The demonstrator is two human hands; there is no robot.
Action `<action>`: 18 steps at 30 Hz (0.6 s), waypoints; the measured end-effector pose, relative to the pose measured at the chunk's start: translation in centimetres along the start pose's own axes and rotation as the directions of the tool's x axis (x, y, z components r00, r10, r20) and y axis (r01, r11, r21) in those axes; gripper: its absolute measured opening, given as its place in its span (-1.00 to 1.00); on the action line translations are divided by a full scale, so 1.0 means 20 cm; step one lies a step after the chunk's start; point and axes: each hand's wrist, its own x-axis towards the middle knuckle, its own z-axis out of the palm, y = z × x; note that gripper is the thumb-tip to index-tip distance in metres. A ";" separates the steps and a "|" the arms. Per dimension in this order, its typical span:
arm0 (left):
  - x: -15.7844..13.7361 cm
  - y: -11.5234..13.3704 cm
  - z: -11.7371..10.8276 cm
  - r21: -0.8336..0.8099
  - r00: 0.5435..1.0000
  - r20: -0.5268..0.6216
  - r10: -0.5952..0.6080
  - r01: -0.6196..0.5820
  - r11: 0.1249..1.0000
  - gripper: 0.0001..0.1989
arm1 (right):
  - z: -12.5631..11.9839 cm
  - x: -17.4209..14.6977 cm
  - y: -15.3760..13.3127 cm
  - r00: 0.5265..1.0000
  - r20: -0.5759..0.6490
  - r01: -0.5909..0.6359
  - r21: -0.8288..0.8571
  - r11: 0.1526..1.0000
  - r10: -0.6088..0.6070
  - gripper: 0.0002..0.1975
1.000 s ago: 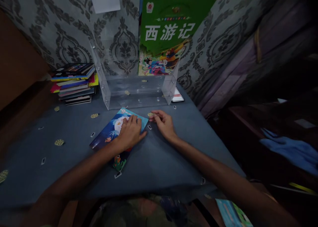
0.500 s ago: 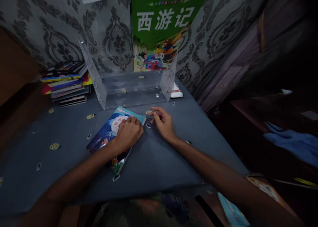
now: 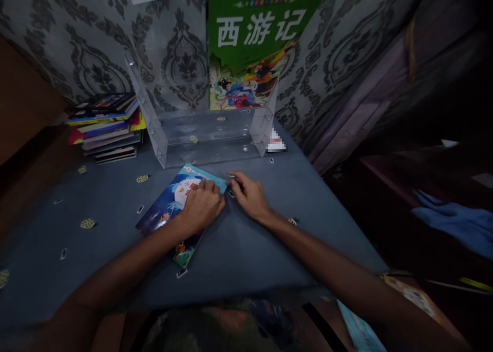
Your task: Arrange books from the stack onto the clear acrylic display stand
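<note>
Your left hand (image 3: 203, 203) rests curled on the blue book (image 3: 165, 207), and your right hand (image 3: 251, 197), loosely bent, is at its far right corner; in this dimness I can't tell whether either grips it. It lies aslant on the table (image 3: 262, 262) before the clear rack (image 3: 159, 149).

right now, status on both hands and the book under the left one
Left hand bent over blue book, cover up on table. Right hand at its far right corner, grip unclear. Transparent stand just beyond.
</note>
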 end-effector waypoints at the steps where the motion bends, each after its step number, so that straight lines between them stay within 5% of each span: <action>1: 0.00 0.00 0.00 0.000 1.000 -0.004 0.003 -0.003 1.000 -0.67 | 0.00 0.00 0.00 0.999 0.028 0.024 -0.083 0.996 -0.022 -0.69; 7: -0.02 0.00 0.01 0.009 1.000 -0.011 0.003 -0.003 1.000 -0.63 | 0.00 -0.03 -0.03 0.989 0.126 0.108 -0.315 0.943 -0.071 -0.71; 18: -0.04 0.00 0.00 0.047 0.997 0.012 -0.076 0.076 0.996 -0.59 | 0.05 0.04 0.00 0.943 0.282 0.241 -0.204 0.949 -0.179 -0.58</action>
